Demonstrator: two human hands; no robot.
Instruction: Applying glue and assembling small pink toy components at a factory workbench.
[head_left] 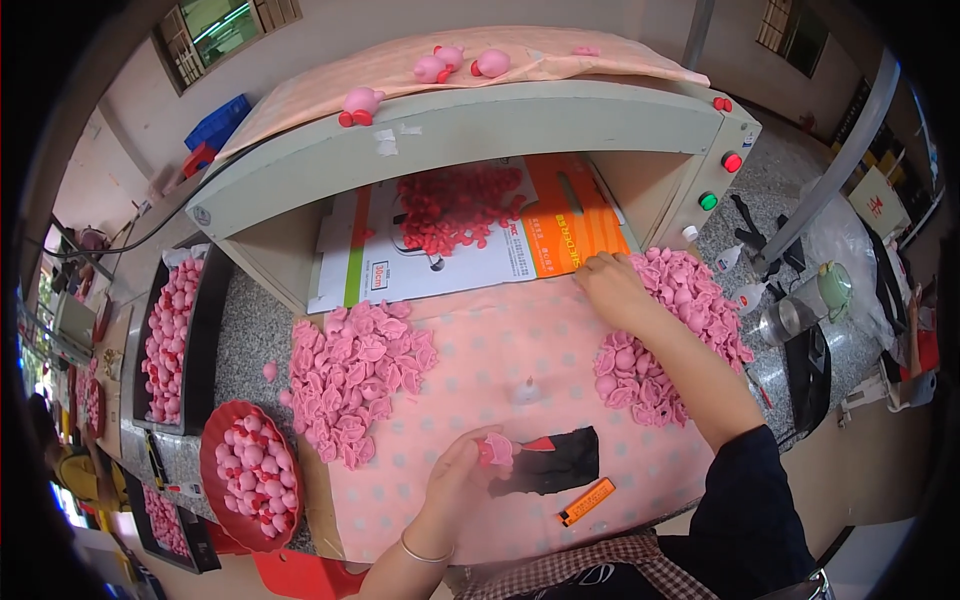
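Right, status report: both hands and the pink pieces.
Left hand pinching one pink piece. Right hand reaching into right-side pink pile. Black sheet and orange lighter lie near the left hand.
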